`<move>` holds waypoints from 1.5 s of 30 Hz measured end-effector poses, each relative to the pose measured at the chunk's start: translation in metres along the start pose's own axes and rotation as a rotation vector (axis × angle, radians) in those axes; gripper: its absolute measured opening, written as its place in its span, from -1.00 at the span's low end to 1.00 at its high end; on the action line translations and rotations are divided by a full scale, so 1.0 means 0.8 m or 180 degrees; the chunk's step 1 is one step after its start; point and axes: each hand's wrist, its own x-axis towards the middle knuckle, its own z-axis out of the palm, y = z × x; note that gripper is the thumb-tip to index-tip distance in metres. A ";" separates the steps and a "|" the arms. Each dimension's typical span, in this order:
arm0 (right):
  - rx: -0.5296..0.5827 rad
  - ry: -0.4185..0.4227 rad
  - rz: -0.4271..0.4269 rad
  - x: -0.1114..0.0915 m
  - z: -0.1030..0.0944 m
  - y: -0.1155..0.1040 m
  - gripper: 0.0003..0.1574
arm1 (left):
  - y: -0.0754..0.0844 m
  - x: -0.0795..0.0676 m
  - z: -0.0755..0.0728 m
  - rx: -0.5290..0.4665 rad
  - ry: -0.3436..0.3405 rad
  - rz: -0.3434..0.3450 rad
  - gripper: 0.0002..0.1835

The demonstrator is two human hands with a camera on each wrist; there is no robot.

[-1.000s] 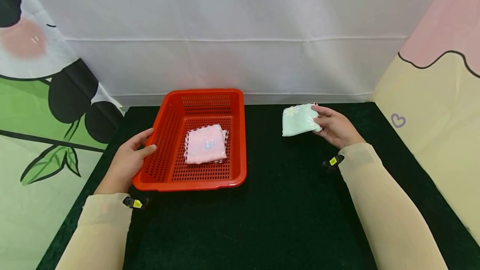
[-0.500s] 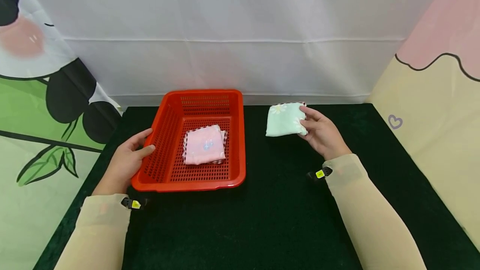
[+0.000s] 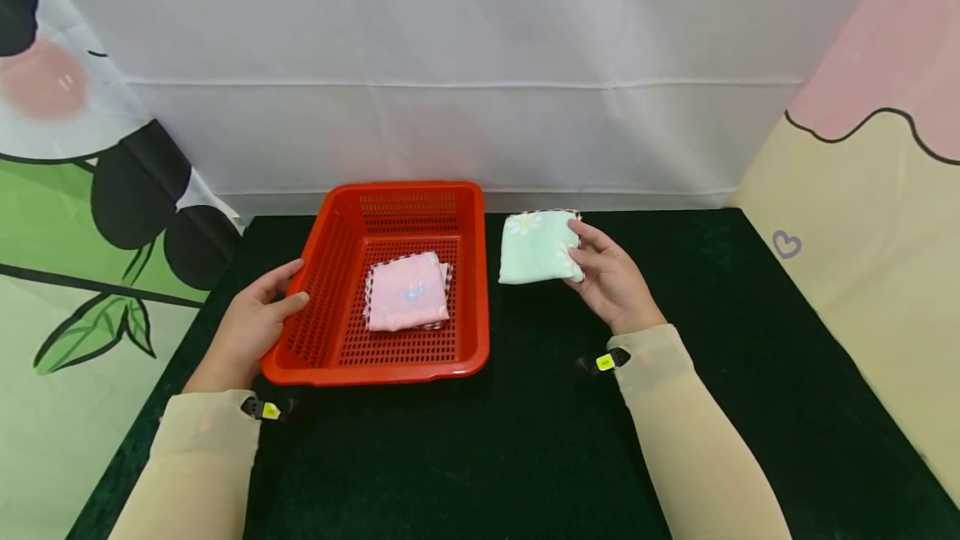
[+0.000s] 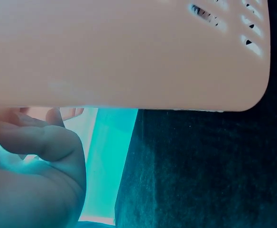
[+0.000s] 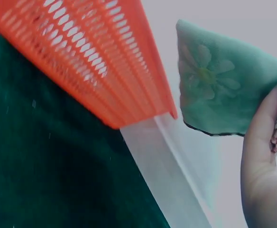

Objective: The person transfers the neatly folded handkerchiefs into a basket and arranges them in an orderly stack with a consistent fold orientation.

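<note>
A pale green folded cloth (image 3: 538,248) with a daisy print and a checked edge is pinched at its right side between the thumb and fingers of my right hand (image 3: 611,280). It is held up to the right of the red plastic basket (image 3: 412,375). In the right wrist view the green cloth (image 5: 224,80) hangs off the table, by the basket wall (image 5: 81,52). My left hand (image 3: 251,323) grips the basket's left rim; in the left wrist view its fingers (image 4: 39,140) curl under the rim. Inside the basket lies a pink folded cloth (image 3: 408,294) with a checked edge.
The basket stands on a dark green tabletop (image 3: 465,465), near its back edge. A white curtain (image 3: 465,90) rises behind. Printed cloth panels flank the table, a cartoon one (image 3: 82,232) on the left and a pink and cream one (image 3: 862,215) on the right.
My right hand has carried the green cloth leftward, closer to the basket. The left hand, the basket and the pink cloth have hardly moved.
</note>
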 end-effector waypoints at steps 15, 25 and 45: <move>0.0159 -0.0181 0.0124 0.017 0.054 0.041 -0.48 | -0.007 0.002 -0.003 -0.0044 -0.0011 0.0033 -0.29; 0.0020 -0.0338 0.0210 0.033 0.091 0.053 -0.45 | -0.004 0.003 -0.002 -0.0063 -0.0049 0.0033 -0.29; -0.0239 -0.0450 0.0286 0.065 0.179 0.044 -0.44 | -0.003 0.002 -0.004 0.0045 -0.0045 0.0008 -0.28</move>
